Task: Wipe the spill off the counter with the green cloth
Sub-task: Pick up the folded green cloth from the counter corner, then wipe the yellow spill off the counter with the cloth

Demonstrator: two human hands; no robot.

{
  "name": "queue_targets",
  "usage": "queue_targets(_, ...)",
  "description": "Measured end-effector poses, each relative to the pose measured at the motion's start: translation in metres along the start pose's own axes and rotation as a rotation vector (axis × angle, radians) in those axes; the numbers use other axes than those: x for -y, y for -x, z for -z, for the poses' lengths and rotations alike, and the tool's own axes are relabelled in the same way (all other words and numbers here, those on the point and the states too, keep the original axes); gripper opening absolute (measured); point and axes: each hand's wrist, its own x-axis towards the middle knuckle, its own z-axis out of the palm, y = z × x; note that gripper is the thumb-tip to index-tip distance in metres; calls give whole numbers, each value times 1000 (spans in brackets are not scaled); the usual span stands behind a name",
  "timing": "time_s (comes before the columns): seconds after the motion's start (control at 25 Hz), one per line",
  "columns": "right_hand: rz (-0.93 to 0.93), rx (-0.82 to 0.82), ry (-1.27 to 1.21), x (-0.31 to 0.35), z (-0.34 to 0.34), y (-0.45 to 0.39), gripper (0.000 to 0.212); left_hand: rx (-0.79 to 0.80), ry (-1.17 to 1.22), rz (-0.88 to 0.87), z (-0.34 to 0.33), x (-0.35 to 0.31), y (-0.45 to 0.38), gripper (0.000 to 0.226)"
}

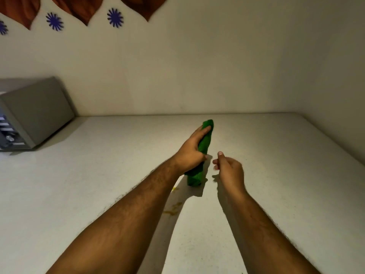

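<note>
The green cloth (205,143) is bunched into a long roll and held above the white counter (276,175). My left hand (190,151) is shut around its middle, with one end sticking out past the fingers and the other hanging below the wrist. Just right of the cloth, my right hand (229,167) hovers with loosely curled fingers, holding nothing and not touching the cloth. The spill (174,207) is a small yellowish smear on the counter, nearer to me than the cloth and partly hidden by my left forearm.
A grey microwave (33,113) stands at the far left of the counter against the wall. The wall runs along the back and the right side, where the counter ends in a corner. Paper flowers and leaves decorate the upper left wall.
</note>
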Motion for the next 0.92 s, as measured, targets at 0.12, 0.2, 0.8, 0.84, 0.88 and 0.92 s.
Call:
queue_targets(0.12,-458,349,-431,6,-5,23,80,142,-121,-141,10,-25,17,104)
queue_targets(0.2,-528,516,-807,11,-5,28,91,252,-229,-294,16,-29,35,101)
queue_targets(0.8,-281,330,-784,40,-81,69,42,-39,6,-173,101,95,133,39)
queue_targets(0.84,-297,297,-795,39,-83,70,41,-96,-52,-186,110,100,133,32)
queue_targets(0.88,-298,272,-794,38,-82,70,41,-170,-157,-186,118,106,133,27)
queue_targets(0.92,-287,256,-773,37,-81,70,40,-237,-287,-165,128,117,135,25)
